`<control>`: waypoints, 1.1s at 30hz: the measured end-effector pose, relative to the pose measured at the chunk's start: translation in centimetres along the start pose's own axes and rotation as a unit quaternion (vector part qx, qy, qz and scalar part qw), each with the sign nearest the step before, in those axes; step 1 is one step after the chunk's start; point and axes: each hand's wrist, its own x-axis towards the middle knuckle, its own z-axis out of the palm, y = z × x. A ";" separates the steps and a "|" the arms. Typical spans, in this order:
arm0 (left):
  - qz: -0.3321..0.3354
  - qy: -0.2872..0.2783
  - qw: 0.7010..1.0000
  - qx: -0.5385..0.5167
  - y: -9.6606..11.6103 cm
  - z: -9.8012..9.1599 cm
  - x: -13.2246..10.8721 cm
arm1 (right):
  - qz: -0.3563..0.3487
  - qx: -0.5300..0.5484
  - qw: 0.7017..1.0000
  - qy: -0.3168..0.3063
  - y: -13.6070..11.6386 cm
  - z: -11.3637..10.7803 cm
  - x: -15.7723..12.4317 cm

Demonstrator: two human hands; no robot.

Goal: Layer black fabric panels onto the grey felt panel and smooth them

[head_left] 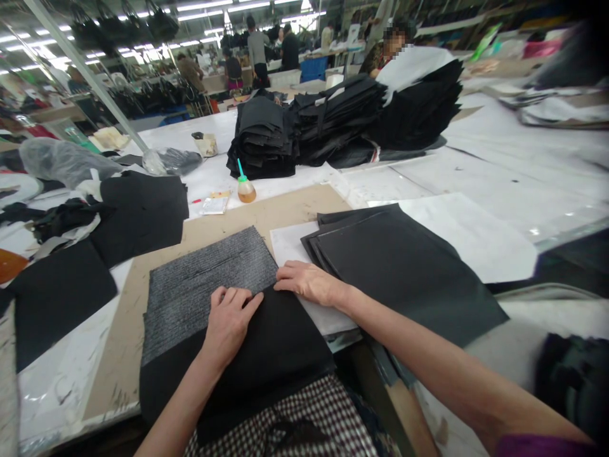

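Note:
A black sheet (280, 336), of fabric or a leather-like material, lies in front of me and hangs over the table's near edge. Its upper part shows a grey, ribbed, textured face (204, 273) behind a straight black edge. My left hand (231, 320) has curled fingers on that edge, near its middle, with the thumb pointing right. At the right corner of the same edge, my right hand (307, 282) has its fingers bent together over the sheet; their undersides are hidden. Beige board (118, 346) lies underneath. Dark sheets (390, 266) are stacked just right of my right hand.
A small bottle (246, 190) with a green spout stands beyond the board. Thick piles of black pieces (266, 136) sit farther back. More black pieces (61, 285) lie at left. A person (392, 44) is behind the piles. Checked cloth (285, 419) covers my lap.

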 end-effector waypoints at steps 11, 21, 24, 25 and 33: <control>0.023 -0.011 0.999 0.029 0.3 -0.5 -0.3 | 0.158 -0.094 0.982 0.042 -5.5 -0.7 0.7; -0.036 0.013 0.997 -0.073 -3.1 -0.8 -3.8 | 0.156 -0.087 0.983 0.046 -9.0 3.2 1.0; -0.041 0.001 0.996 -0.080 -4.0 -1.4 -5.1 | 0.147 -0.096 0.984 0.040 -9.1 2.7 1.0; -0.039 -0.002 0.996 -0.076 -4.2 -1.6 -5.4 | 0.148 -0.100 0.983 0.037 -9.2 2.6 1.1; 0.015 -0.014 1.000 0.007 -3.9 -2.3 -5.9 | 0.146 -0.124 0.981 0.021 -9.5 2.3 1.7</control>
